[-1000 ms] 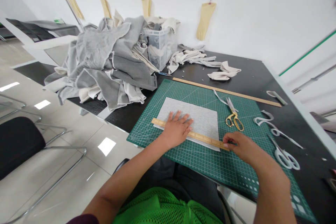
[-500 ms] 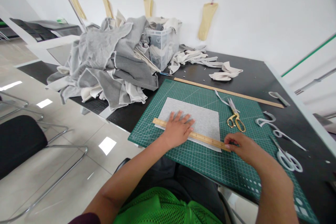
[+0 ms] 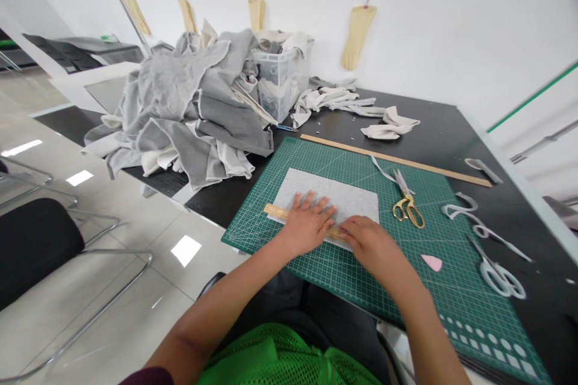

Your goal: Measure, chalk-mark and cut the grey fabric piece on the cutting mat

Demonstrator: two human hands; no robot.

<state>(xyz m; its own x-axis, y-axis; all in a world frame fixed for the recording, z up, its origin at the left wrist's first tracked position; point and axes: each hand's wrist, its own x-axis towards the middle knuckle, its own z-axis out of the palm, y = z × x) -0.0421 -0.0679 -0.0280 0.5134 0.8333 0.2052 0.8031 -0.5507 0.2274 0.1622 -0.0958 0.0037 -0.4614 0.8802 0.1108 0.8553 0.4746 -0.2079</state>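
A light grey piece of fabric (image 3: 327,189) lies flat on the green cutting mat (image 3: 343,271). Across the fabric's near edge runs a short wooden ruler (image 3: 275,211), its right part covered. My left hand (image 3: 307,225) rests flat with fingers spread, pressing on both ruler and fabric. Close beside it, my right hand (image 3: 368,243) has its fingers bent and together on the ruler's edge. Right of that hand lies a pink triangular chalk (image 3: 432,263). Gold-handled scissors (image 3: 407,204) lie past the fabric's right edge.
A long wooden ruler (image 3: 392,160) lies along the mat's far edge. White-handled scissors (image 3: 501,277) and curled fabric strips (image 3: 465,210) are at the right. A heap of grey cloth (image 3: 180,102) and a clear plastic bin (image 3: 277,81) stand at the back left.
My right hand has slid left from the ruler's right end to beside my left hand. The pink chalk now shows on the mat. My left hand stays in place.
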